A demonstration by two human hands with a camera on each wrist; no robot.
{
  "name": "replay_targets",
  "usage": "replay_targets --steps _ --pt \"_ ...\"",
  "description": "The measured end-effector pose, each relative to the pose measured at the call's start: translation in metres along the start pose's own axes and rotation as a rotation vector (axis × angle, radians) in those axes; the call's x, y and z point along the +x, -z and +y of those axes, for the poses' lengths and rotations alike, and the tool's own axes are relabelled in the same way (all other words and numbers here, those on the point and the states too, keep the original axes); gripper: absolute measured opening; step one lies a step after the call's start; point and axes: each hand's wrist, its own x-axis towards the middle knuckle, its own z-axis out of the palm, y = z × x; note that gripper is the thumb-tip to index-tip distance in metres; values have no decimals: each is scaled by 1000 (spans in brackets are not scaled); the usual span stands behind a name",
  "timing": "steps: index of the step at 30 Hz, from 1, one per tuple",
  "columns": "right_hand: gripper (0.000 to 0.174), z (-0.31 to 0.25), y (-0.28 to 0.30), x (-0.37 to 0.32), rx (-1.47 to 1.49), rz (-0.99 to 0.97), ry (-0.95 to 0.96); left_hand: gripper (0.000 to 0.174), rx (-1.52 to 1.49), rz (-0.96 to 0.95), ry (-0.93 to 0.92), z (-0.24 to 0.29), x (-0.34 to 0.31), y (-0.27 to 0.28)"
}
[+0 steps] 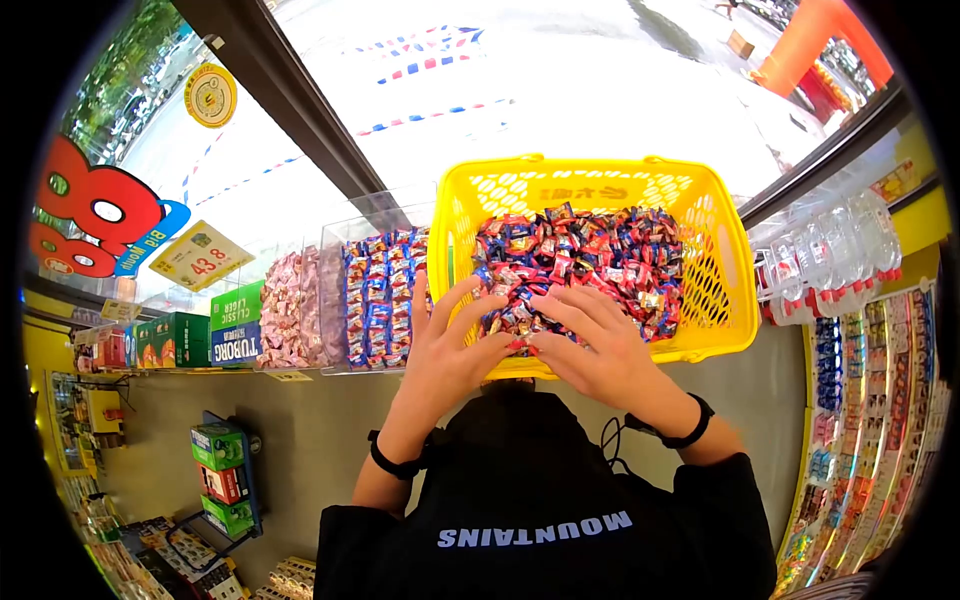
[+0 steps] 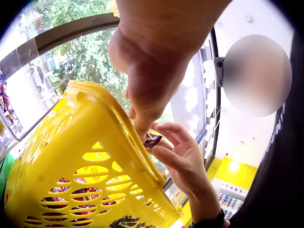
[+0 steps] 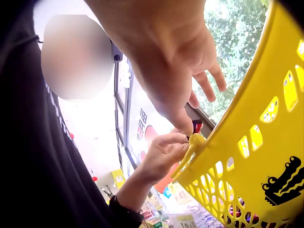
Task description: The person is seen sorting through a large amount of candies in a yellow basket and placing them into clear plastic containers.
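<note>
"Two at work: left hand (image 1: 445, 355) and right hand (image 1: 600, 345), meeting near the centre of the head view. State?"

"Both pinching. Thumb and fingertip of each close on one wrapped candy (image 2: 152, 140), low centre-right in the left wrist view. The right hand's other fingers stand spread, seen upper right of centre in the right wrist view."

"Position of the candy?"

"Just beside the near rim of the yellow basket (image 1: 742, 280), apart from the pile (image 1: 580, 260) inside."

"Step in hand?"

"Judgement: wrapper work on a single piece, perhaps a twist or a tear. Cannot tell which; the fingertips hide most of it."

"And the next move calls for?"

"Probably one pinch held firm while the other turns or pulls, kept clear of the rim. A slip would likely drop the piece back among the rest."

"Counts, please."

"Hands, two. Candy held, one. Basket, one. Pile: many, overlapping, not countable. Wristbands, two: one at lower left of centre (image 1: 395, 460), one right of it (image 1: 690, 425)."

"Surroundings?"

"Pink sweets (image 1: 285, 315), left of centre: one heap, pieces uncounted. Boxes (image 1: 220, 447) on the trolley (image 1: 252, 480), lower left: three visible. Bottles (image 1: 830, 250), right edge: several, overlapping, no firm number."
</note>
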Motion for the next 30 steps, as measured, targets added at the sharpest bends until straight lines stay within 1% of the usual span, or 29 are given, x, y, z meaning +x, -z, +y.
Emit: replay_targets --steps 4,8,12,14,16,17,22,24,27,30 --pt "27 -4 -14 -3 2 89 -12 10 65 -19 -40 10 -2 6" --pt "21 -11 -25 -1 29 157 -16 8 100 4 -39 7 -9 10" --pt "21 -24 -39 9 28 178 -22 23 96 -15 -20 -10 -24 20" --pt "21 -32 -46 18 27 185 -11 25 31 -13 -9 -22 -31 29" --pt "20 -46 -54 31 43 179 24 28 -43 -31 10 -37 -40 43" --pt "20 -55 -60 39 49 172 44 35 -54 -49 -23 -48 -45 49" --pt "19 -96 -102 86 21 149 106 34 -205 -141 -12 -106 -80 88" --pt "22 -111 -123 105 45 122 127 33 -249 -157 -1 -133 -93 110" --pt "26 -125 -153 134 54 90 160 33 -264 -132 31 -171 -112 131" --pt "24 -135 -179 152 5 64 92 34 -237 -94 38 -199 -121 139"
